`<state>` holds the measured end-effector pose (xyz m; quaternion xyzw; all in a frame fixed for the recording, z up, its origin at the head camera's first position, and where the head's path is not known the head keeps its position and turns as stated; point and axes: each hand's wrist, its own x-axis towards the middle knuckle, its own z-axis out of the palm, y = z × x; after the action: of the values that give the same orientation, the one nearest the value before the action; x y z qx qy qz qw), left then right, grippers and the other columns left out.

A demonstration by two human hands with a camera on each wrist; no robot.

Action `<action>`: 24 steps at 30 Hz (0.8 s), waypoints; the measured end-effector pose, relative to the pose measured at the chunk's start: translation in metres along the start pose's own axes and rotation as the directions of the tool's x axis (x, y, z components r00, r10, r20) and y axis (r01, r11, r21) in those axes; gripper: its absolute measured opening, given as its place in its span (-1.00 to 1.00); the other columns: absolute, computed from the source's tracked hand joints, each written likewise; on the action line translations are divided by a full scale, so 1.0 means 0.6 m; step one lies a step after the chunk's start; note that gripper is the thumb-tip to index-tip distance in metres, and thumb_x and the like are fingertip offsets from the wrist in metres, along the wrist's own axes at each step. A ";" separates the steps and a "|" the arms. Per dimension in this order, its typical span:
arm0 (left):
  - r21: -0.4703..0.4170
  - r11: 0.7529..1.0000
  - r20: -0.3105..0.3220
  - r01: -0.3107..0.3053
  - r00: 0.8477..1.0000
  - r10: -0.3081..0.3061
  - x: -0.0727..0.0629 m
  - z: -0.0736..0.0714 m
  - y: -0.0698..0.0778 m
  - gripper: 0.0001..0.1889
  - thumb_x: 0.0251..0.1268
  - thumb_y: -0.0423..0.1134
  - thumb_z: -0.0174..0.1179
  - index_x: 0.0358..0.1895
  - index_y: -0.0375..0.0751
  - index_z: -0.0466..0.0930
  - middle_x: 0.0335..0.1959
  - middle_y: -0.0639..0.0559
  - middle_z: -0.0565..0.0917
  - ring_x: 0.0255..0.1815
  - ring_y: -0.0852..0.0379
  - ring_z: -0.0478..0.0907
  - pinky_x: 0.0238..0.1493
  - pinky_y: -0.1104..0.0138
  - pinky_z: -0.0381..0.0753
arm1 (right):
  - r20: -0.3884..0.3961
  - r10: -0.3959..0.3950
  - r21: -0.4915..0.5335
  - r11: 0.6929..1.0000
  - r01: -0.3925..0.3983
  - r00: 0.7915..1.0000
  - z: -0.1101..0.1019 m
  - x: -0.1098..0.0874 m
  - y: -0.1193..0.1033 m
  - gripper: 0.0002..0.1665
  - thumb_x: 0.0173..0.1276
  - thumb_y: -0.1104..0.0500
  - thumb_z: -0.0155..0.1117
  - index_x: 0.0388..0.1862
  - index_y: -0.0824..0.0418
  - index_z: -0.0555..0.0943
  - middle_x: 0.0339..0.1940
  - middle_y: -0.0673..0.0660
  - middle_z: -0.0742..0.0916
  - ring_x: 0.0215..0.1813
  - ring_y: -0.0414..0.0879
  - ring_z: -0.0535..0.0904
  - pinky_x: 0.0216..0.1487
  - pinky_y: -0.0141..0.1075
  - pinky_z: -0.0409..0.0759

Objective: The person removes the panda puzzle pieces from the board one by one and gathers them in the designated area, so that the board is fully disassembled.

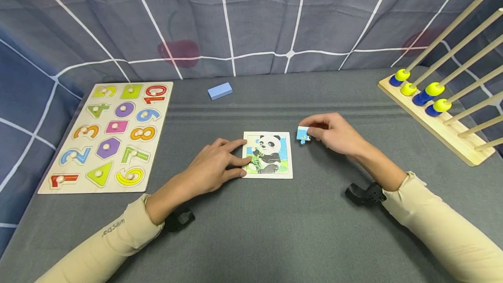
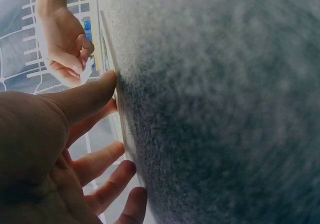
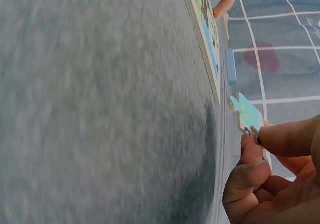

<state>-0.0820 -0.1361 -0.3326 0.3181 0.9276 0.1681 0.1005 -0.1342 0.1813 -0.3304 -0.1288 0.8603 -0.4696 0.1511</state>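
A square panda jigsaw puzzle (image 1: pixel 267 160) in a pale wooden frame lies flat on the grey table. My left hand (image 1: pixel 214 167) rests at its left side, fingers spread and fairly straight. The fingertips (image 1: pixel 238 172) touch the frame's left edge, and one reaches over onto the picture. To the right of the frame, my right hand (image 1: pixel 334 133) pinches a light-blue puzzle piece (image 1: pixel 302 134) between thumb and fingers. The right wrist view shows that puzzle piece (image 3: pixel 247 112) held up off the table, with its knob sticking out and a dark patch near the thumb.
A wooden number-and-shape board (image 1: pixel 104 143) with knobbed pieces lies at the left. Near the back is a blue block (image 1: pixel 220 91). At the right stands a peg rack (image 1: pixel 440 119) with yellow and blue beads. A checked cloth (image 1: pixel 259 21) hangs behind.
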 end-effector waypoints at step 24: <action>-0.005 1.000 0.011 0.011 1.000 -0.011 -0.001 -0.001 0.001 -0.61 0.32 -0.02 0.29 0.20 0.09 0.65 0.47 -0.04 0.32 0.27 -0.14 0.36 0.06 -0.11 0.39 | -0.007 -0.077 -0.281 0.957 0.072 0.997 -0.003 0.000 0.016 -0.50 0.18 0.31 0.47 0.11 0.43 0.62 -0.32 0.17 0.55 -0.31 -0.04 0.41 -0.26 -0.21 0.36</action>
<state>-0.0815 -0.1359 -0.3320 0.3135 0.9284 0.1681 0.1073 -0.1356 0.1877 -0.3374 -0.1772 0.9140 -0.3493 0.1057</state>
